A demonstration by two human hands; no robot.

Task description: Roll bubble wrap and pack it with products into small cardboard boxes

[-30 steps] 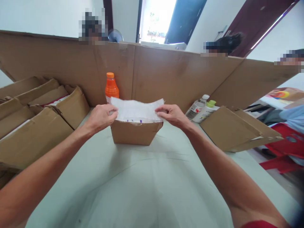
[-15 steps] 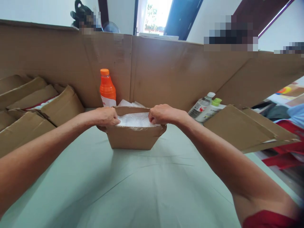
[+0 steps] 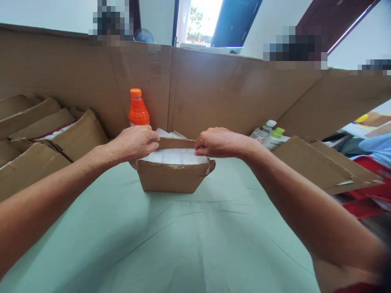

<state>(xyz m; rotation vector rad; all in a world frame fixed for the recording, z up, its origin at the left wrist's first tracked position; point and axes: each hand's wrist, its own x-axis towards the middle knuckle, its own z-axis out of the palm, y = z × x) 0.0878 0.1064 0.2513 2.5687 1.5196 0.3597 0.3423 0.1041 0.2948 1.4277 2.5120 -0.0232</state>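
A small cardboard box (image 3: 169, 177) with an uncovered top stands on the pale green cloth. White bubble wrap (image 3: 180, 156) fills it up to near the rim. My left hand (image 3: 134, 142) hovers at the box's left end, fingers loosely bent and parted from the thumb, with nothing seen in them. Over the right end is my right hand (image 3: 220, 142), its fingers curved and the thumb a little apart, also holding nothing that shows. Both hands are close to the wrap; whether any fingertip touches it is hard to see.
An orange bottle (image 3: 139, 110) and white packets (image 3: 171, 133) stand behind the box. Cardboard boxes (image 3: 79, 138) crowd the left side. At right are a clear bottle (image 3: 265, 131), a green-capped bottle (image 3: 276, 139) and a cardboard piece (image 3: 308, 162). A tall cardboard wall (image 3: 214, 89) closes the back; people are beyond it.
Both hands have risen from the bubble wrap, and their closed fingers have loosened. The right hand has shifted slightly right. The box has stayed in place.
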